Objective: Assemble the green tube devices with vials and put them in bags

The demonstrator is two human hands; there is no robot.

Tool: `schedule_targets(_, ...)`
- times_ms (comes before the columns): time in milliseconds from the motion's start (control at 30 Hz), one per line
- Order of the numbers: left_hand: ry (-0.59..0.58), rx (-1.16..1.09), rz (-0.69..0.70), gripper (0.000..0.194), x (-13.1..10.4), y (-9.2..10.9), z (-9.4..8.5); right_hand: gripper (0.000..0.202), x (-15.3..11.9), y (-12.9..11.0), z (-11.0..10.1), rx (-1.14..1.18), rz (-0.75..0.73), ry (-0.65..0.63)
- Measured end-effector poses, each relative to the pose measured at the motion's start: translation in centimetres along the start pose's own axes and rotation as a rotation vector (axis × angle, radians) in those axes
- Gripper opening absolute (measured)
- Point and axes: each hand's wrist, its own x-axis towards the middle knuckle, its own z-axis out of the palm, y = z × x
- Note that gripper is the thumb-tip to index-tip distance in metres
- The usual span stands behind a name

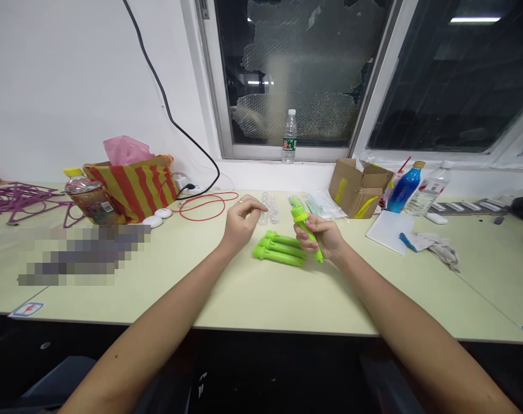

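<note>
My right hand (pixel 320 234) is wrapped round a bright green plastic tube (pixel 300 215), held tilted with its ribbed, wider end up and its narrow tip down. My left hand (pixel 241 225) is raised over the table with thumb and fingers pinched together. Whatever is in that pinch, if anything, I cannot make out. Close behind its fingertips stand small clear plastic pieces (pixel 274 214). Between and below the hands, 3 similar green tubes (pixel 281 256) lie side by side on the table.
An open cardboard box (pixel 352 190) and clear plastic bags (pixel 326 204) sit at the back. To the right are a blue bottle (pixel 404 188), a white pad (pixel 387 230) and a glove (pixel 438 247). A striped bag (pixel 136 190), drink bottle (pixel 93 201) and red cord (pixel 201 210) lie left.
</note>
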Motion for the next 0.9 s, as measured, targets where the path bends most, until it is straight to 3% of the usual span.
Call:
schedule_targets(67, -0.079, -0.057, -0.076, 0.012, -0.6, 0.3, 0.9, 0.030, 0.0, 0.2, 0.5, 0.014, -0.024, -0.043)
schedule_targets(267, -0.221, -0.299, -0.254, 0.034, -1.6, 1.3, 2.8, 0.034, 0.1, 0.7, 2.1, -0.053, 0.011, -0.093)
schedule_targets(367, -0.197, -0.264, -0.268, 0.034, -1.4, 0.8, 2.6, 0.034, 0.2, 0.7, 2.1, -0.105, 0.041, -0.037)
schedule_targets(533, -0.149, -0.283, -0.301, 0.034, -1.2, 0.0, 2.4, 0.031, 0.4, 0.8, 2.0, -0.161, -0.055, 0.085)
schedule_targets(733, -0.273, -0.397, -0.311, 0.044, -1.3, 0.6, 2.5, 0.037, 0.5, 1.2, 1.4, 0.073, 0.156, 0.006)
schedule_targets(900, -0.367, -0.443, -0.349, 0.046, -1.5, 0.7, 2.5, 0.026, 0.3, 1.4, 1.6, 0.105, 0.216, -0.105)
